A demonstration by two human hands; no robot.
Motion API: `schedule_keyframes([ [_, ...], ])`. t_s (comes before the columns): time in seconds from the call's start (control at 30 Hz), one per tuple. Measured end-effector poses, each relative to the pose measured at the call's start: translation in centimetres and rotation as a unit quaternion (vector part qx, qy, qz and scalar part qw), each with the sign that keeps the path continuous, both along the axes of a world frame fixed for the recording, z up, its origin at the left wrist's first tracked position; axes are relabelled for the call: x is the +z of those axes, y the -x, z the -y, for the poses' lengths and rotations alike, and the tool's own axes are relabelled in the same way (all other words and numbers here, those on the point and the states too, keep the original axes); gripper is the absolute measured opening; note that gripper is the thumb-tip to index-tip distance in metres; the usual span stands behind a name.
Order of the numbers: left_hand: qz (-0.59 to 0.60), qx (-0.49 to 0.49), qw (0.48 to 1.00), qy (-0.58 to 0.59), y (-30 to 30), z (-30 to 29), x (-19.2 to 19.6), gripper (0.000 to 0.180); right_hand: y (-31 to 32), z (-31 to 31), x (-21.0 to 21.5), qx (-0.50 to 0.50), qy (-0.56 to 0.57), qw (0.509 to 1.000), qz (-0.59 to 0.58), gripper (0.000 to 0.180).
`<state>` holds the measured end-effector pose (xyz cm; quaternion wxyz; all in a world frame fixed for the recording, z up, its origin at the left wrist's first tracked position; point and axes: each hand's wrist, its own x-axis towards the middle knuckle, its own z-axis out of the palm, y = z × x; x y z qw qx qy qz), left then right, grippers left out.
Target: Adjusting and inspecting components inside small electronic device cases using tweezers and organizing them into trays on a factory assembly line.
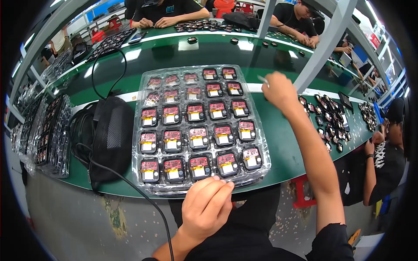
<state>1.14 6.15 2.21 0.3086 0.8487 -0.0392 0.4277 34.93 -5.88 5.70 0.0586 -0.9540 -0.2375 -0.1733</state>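
Note:
A clear plastic tray lies on the green bench in front of me, apparently atop another. Its pockets hold rows of small black square cases with red circuit boards, yellow tape and white squares. At the far left of the tray, several cases look hazy through clear plastic. My left hand is at the tray's near edge with fingers curled together; whatever they grip is hidden. Beyond the tray's right side, my right hand is closed around a thin pale tool, whose tip points left; its exact kind is unclear.
Left of the tray sit a black bag and a black cable. Stacked trays stand farther left. Loose black cases are heaped at right, past a grey metal post. Co-workers sit across the bench and at right.

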Motion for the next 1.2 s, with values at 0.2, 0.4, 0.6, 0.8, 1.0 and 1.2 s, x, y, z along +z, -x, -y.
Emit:
schedule_keyframes([
  [0.2, -0.001, 0.007, 1.0, -0.002, 0.3, 0.0, -0.3, 0.029, 4.8, 2.6, -3.4, 0.053, -0.022, 0.994, -0.092, 0.028],
  [0.4, -0.011, 0.001, 1.0, -0.018, 0.4, 0.3, -0.1, 0.027, 11.2, 5.9, -4.0, 0.067, -0.086, 0.991, -0.082, 0.021],
  [0.6, -0.007, 0.002, 0.999, -0.033, 1.2, 0.2, -0.3, 0.012, 14.6, 9.2, -5.0, 0.112, -0.227, 0.958, -0.132, 0.022],
  [0.8, 0.026, -0.272, 0.928, 0.254, 1.5, 2.9, -1.9, 0.015, 21.0, 11.5, -3.1, 0.192, -0.377, 0.899, -0.119, 0.041],
  [1.0, -0.214, -0.287, 0.785, 0.506, 1.3, 6.3, -3.6, 0.053, 24.5, 12.2, -2.7, 0.319, -0.255, 0.903, -0.133, 0.042],
  [1.2, -0.255, -0.203, 0.843, 0.429, 0.9, 6.4, -4.8, 0.034, 25.2, 11.4, -4.7, 0.35, -0.239, 0.905, -0.043, 0.034],
])
